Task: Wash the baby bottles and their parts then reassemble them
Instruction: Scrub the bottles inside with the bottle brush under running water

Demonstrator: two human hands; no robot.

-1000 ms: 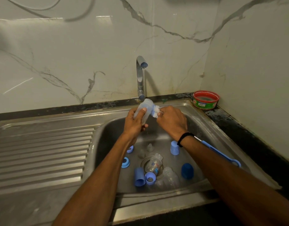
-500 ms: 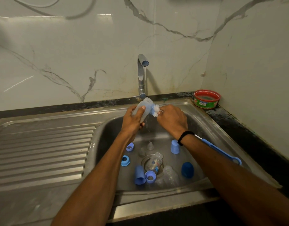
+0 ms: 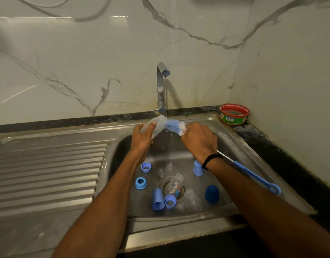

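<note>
Steel sink [image 3: 123, 144], tap [image 3: 161, 86] running: your left hand [image 3: 141, 136] clamps the clear bottle [image 3: 157, 122] beneath it, right hand [image 3: 199, 140] grips the brush [image 3: 174, 126], bristles at its mouth, so scrub step; next stroke likely needs brush square to neck.

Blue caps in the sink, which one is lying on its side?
The light blue cap left of the drain, its open end toward the camera. The other light cap and the dark blue cap stand upright.
</note>
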